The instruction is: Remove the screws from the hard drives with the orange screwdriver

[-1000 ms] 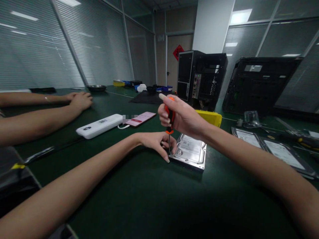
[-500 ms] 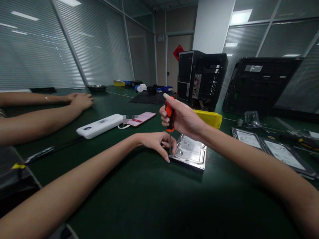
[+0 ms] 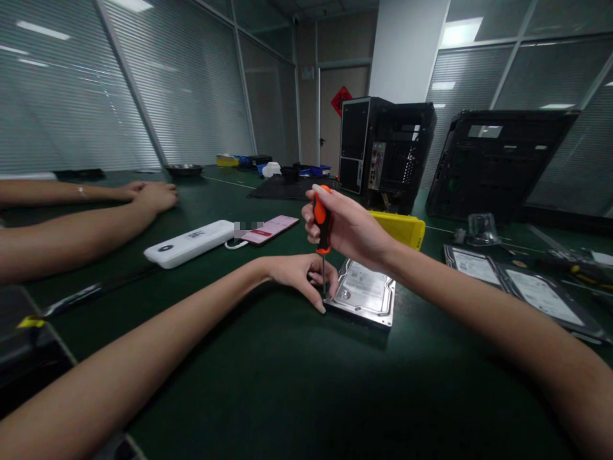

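A silver hard drive (image 3: 366, 291) lies label up on the green table (image 3: 287, 377). My right hand (image 3: 347, 220) is wrapped round the orange and black handle of a screwdriver (image 3: 322, 220), which stands nearly upright with its tip at the drive's near left corner. My left hand (image 3: 306, 278) grips the left edge of the drive, thumb at the near corner and fingers curled behind the screwdriver shaft. A yellow case (image 3: 397, 229) sits behind the drive, partly hidden by my right hand.
Two more drives (image 3: 474, 265) lie at the right, near a clear plastic cup (image 3: 481, 229). Left of centre are a white power bank (image 3: 191, 243) and a phone (image 3: 272, 229). Another person's hands (image 3: 156, 197) rest at the left. A computer case (image 3: 387, 153) stands behind.
The screwdriver handle has tilted slightly to the left with my right hand, its tip staying at the drive's corner. My left hand looks the same, and the whole view has shifted slightly.
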Demonstrator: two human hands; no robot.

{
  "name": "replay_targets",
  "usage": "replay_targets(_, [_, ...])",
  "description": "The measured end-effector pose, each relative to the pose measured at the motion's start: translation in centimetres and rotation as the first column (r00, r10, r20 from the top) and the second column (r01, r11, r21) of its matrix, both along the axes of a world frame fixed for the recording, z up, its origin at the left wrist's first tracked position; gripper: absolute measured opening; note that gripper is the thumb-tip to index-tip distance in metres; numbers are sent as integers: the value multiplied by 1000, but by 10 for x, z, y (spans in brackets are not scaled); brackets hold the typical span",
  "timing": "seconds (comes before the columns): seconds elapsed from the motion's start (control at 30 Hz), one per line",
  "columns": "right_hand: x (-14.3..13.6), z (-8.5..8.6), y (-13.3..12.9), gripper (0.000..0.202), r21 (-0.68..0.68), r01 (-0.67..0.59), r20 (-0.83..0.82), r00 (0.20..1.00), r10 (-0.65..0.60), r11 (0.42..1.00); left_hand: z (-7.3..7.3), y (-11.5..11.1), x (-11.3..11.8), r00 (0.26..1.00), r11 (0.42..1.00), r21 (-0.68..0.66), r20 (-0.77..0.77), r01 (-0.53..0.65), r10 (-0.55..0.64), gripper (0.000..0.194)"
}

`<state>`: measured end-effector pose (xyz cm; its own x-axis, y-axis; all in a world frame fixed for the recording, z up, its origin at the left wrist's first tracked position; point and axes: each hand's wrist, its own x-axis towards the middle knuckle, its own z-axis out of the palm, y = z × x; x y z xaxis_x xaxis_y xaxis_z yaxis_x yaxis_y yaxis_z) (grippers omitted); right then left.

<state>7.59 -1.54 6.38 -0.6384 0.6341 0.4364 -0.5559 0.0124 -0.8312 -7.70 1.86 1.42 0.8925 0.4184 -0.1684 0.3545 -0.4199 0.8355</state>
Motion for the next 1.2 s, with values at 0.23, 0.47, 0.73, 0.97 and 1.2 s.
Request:
replay_targets(0.23, [-2,0,-2,23,32,38,34,999,-39,999,0,1,-1,1000,999,35,-30,8,-7,21])
replay_targets(0.47, [-3,-1,-2,24,56,88,9,996,-89,995,0,2,-1,999,999,42,-21,26,-26,20])
replay_targets(0.73, [-3,3,-1,25,61,129,-16,992,-128,990,1,1,-1,1000,997,67,8,29,-30,18])
replay_targets(0.97, [1,8,4,26,80,159,-95,984,-151,984,0,1,-2,999,999,45,14,29,-30,17])
replay_targets(1.2, [3,10,5,28,60,239,-55,970,-236,969,1,5,-4,998,996,69,9,63,-64,16])
